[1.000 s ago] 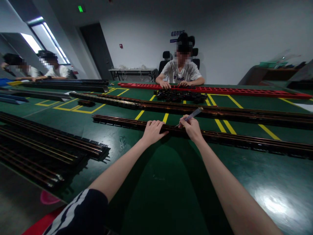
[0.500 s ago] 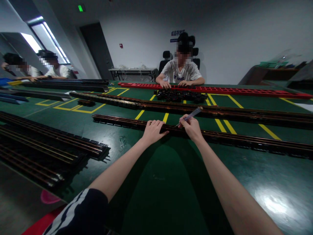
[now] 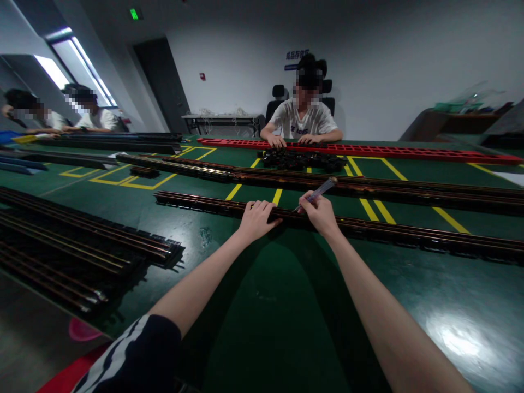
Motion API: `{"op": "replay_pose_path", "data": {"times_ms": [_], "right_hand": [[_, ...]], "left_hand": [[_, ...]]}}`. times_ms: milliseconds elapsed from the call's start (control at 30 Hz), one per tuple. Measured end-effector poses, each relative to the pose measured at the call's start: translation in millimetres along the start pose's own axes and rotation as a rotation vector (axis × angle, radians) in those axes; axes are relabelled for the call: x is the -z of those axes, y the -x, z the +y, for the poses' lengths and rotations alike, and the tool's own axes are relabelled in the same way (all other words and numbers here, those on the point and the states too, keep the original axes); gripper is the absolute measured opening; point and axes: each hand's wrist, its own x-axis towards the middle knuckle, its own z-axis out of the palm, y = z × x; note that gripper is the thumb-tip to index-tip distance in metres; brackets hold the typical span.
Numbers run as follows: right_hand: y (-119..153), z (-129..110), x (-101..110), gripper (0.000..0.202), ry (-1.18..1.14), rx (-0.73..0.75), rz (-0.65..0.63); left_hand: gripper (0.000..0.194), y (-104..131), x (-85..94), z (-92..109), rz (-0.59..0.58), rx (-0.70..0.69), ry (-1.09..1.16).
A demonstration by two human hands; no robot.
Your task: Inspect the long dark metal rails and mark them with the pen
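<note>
A long dark rail with copper-coloured strips lies across the green table in front of me. My left hand grips this rail near the middle, fingers over the top and thumb along the near side. Just to the right, my right hand holds a screwdriver by its translucent handle. The screwdriver leans to the right, its thin shaft pointing down at the rail between my hands. Its very tip is too small to make out.
Behind lies another long rail; several more rails lie at left. A person sits opposite, hands at a red slotted beam and a pile of black parts. Two other people sit at far left.
The top of the screwdriver handle has shifted very slightly left. Both my hands stay at the same places on the rail.
</note>
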Motion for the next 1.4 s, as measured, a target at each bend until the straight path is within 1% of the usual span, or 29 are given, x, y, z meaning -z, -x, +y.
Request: {"op": "replay_pose_path", "data": {"times_ms": [133, 400, 633, 833, 1100, 1267, 1400], "right_hand": [[0.2, 0.3, -1.9, 0.027, -0.005, 0.017, 0.009], [0.3, -3.2, -5.4, 0.021, 0.024, 0.002, -0.048], [-1.5, 0.6, -3.3, 0.019, 0.02, -0.001, -0.025], [-1.9, 1.3, -2.6, 0.023, 0.004, 0.001, -0.008], [-1.2, 3.7, -0.2, 0.023, -0.008, 0.0, 0.03], [-1.0, 3.2, 0.1, 0.023, 0.019, 0.006, 0.037], [-0.1, -0.6, -0.2, 0.018, 0.057, 0.008, 0.011]], "left_hand": [[0.044, -0.2, 1.2, 0.4, -0.011, 0.001, -0.004], [0.044, -0.2, 1.5, -0.1, -0.01, -0.003, -0.001], [0.045, -0.5, 1.2, 1.2, -0.014, 0.002, -0.006], [0.041, -0.1, 0.8, 2.4, -0.006, 0.012, -0.012], [0.041, -0.5, -0.1, 1.8, -0.001, 0.015, -0.002], [0.042, -0.1, -0.1, 1.8, 0.005, 0.009, 0.001], [0.041, 0.0, 0.7, 1.8, 0.003, 0.007, -0.001]]}}
